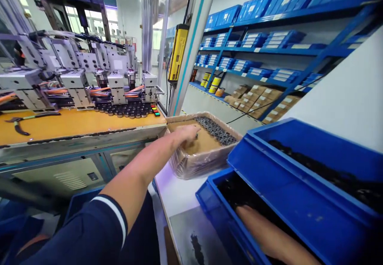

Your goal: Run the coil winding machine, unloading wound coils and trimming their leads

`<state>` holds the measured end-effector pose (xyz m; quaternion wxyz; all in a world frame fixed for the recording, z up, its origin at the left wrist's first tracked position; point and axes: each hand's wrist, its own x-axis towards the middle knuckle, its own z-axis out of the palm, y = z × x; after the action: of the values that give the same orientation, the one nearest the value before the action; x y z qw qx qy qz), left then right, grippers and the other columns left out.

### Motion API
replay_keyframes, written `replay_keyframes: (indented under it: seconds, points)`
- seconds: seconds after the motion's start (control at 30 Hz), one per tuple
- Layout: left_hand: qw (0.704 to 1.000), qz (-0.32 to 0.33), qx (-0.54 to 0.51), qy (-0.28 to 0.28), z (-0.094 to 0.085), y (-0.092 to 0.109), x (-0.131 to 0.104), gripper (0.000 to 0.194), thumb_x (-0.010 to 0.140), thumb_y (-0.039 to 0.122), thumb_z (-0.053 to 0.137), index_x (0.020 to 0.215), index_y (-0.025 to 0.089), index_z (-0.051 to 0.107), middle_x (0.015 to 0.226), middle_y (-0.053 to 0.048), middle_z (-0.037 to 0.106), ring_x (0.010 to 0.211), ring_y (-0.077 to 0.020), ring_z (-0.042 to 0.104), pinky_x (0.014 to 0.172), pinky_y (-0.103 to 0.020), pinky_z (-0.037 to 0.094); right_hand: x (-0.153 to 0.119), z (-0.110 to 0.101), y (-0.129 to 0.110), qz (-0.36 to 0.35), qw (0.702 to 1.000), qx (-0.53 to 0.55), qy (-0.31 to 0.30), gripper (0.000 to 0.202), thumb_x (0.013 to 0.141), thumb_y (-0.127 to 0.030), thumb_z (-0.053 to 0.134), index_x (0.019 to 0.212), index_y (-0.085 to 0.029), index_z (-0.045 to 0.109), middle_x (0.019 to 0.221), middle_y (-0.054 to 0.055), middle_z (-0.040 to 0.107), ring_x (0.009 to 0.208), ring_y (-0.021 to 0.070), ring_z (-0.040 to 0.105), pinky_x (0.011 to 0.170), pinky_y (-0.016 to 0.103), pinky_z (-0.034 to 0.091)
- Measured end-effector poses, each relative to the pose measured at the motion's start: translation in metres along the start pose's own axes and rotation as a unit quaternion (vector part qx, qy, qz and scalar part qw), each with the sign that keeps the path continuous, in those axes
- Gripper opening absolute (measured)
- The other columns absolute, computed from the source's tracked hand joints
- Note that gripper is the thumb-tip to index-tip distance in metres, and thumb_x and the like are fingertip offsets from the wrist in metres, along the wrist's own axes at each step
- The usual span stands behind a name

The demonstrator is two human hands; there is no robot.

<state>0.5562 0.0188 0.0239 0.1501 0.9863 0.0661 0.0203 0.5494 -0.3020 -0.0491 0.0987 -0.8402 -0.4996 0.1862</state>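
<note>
My left hand [190, 133] reaches into a plastic-lined cardboard box [194, 163], over its bare brown bottom. A small dark piece shows at its fingertips; the fingers look pressed together around it. Rows of small dark parts [217, 130] lie along the right side of that box. My right hand [244, 213] is down inside the lower blue bin [209, 195], among black parts; its fingers are hidden there. Above it rests a second blue bin [287, 177], tilted, with more black parts [323, 165] inside.
An orange worktop [72, 125] at the left carries pliers [32, 118], several round black parts [125, 110] and a machine [77, 77]. A yellow device [178, 53] hangs on a post. Blue shelving [257, 50] stands behind. A metal plate [197, 233] lies on the white table [173, 193].
</note>
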Motion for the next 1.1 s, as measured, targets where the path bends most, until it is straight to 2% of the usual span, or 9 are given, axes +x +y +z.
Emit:
replay_keyframes:
  seconds: [0.23, 0.33, 0.43, 0.5, 0.6, 0.67, 0.73, 0.9, 1.1]
  points:
    - [0.996, 0.012, -0.077, 0.029, 0.003, 0.011, -0.005, 0.032, 0.092, 0.032, 0.058, 0.119, 0.016, 0.058, 0.121, -0.010, 0.061, 0.105, -0.0225, 0.062, 0.088, -0.043, 0.054, -0.004, -0.006, 0.003, -0.037, 0.999, -0.032, 0.002, 0.021, 0.074, -0.020, 0.051, 0.080, -0.017, 0.070, 0.091, 0.014, 0.073, 0.089, 0.0271, 0.070, 0.082, 0.035, 0.054]
    - [0.985, 0.060, -0.131, 0.092, -0.008, 0.019, -0.041, 0.029, 0.090, 0.022, 0.058, 0.118, 0.016, 0.063, 0.118, -0.010, 0.064, 0.110, -0.0217, 0.060, 0.096, -0.037, 0.049, -0.002, -0.004, 0.013, -0.050, 0.997, -0.037, 0.038, 0.030, 0.079, -0.020, 0.046, 0.089, -0.016, 0.074, 0.097, 0.016, 0.074, 0.092, 0.0292, 0.071, 0.081, 0.036, 0.056]
    - [0.962, 0.099, -0.201, 0.156, -0.008, 0.019, -0.106, 0.031, 0.089, 0.022, 0.058, 0.119, 0.017, 0.065, 0.111, -0.008, 0.066, 0.099, -0.0160, 0.061, 0.089, -0.027, 0.048, 0.005, -0.001, 0.023, -0.053, 0.995, -0.042, 0.069, 0.034, 0.083, -0.024, 0.043, 0.090, -0.018, 0.075, 0.094, 0.015, 0.075, 0.089, 0.0299, 0.072, 0.077, 0.037, 0.058]
    - [0.909, 0.093, -0.355, 0.198, 0.002, 0.013, -0.158, 0.031, 0.085, 0.024, 0.064, 0.114, 0.014, 0.068, 0.095, -0.006, 0.066, 0.080, -0.0121, 0.059, 0.072, -0.023, 0.047, 0.011, -0.002, 0.027, -0.061, 0.990, -0.059, 0.109, 0.032, 0.082, -0.027, 0.045, 0.085, -0.019, 0.075, 0.089, 0.013, 0.075, 0.084, 0.0306, 0.073, 0.074, 0.038, 0.060]
    - [0.760, 0.033, -0.620, 0.194, 0.024, 0.004, -0.230, 0.039, 0.069, 0.024, 0.081, 0.105, 0.010, 0.071, 0.070, 0.001, 0.057, 0.062, -0.0067, 0.049, 0.060, -0.020, 0.041, 0.017, -0.014, 0.009, -0.118, 0.957, -0.093, 0.248, 0.025, 0.084, -0.034, 0.051, 0.079, -0.022, 0.073, 0.082, 0.010, 0.074, 0.074, 0.0283, 0.072, 0.067, 0.038, 0.059]
    - [0.685, -0.003, -0.706, 0.180, 0.034, 0.002, -0.266, 0.046, 0.058, 0.022, 0.088, 0.100, 0.010, 0.072, 0.073, 0.000, 0.061, 0.062, -0.0057, 0.050, 0.063, -0.020, 0.044, 0.015, -0.024, -0.026, -0.175, 0.913, -0.093, 0.356, 0.019, 0.088, -0.036, 0.055, 0.086, -0.024, 0.071, 0.085, 0.007, 0.071, 0.076, 0.0259, 0.070, 0.072, 0.040, 0.057]
    - [0.653, -0.016, -0.735, 0.182, 0.036, 0.006, -0.289, 0.045, 0.053, 0.019, 0.090, 0.094, 0.011, 0.074, 0.084, -0.004, 0.068, 0.066, -0.0063, 0.055, 0.066, -0.021, 0.047, 0.007, -0.031, -0.075, -0.209, 0.886, -0.067, 0.409, 0.013, 0.090, -0.030, 0.058, 0.096, -0.024, 0.068, 0.095, 0.008, 0.069, 0.086, 0.0249, 0.068, 0.085, 0.042, 0.054]
    - [0.682, -0.004, -0.707, 0.189, 0.030, 0.025, -0.313, 0.037, 0.058, 0.014, 0.087, 0.093, 0.013, 0.076, 0.087, -0.007, 0.073, 0.065, -0.0074, 0.060, 0.065, -0.019, 0.051, -0.012, -0.019, -0.189, -0.357, 0.863, -0.006, 0.359, 0.013, 0.088, -0.012, 0.060, 0.097, -0.019, 0.064, 0.090, 0.005, 0.066, 0.077, 0.0138, 0.067, 0.064, 0.023, 0.056]
    - [0.728, 0.021, -0.659, 0.189, 0.037, 0.037, -0.321, 0.037, 0.060, 0.017, 0.086, 0.097, 0.014, 0.077, 0.089, -0.009, 0.076, 0.072, -0.0127, 0.067, 0.071, -0.022, 0.056, -0.018, 0.005, -0.207, -0.399, 0.849, 0.052, 0.342, 0.013, 0.085, -0.005, 0.061, 0.094, -0.013, 0.064, 0.087, 0.008, 0.064, 0.078, 0.0150, 0.067, 0.064, 0.025, 0.057]
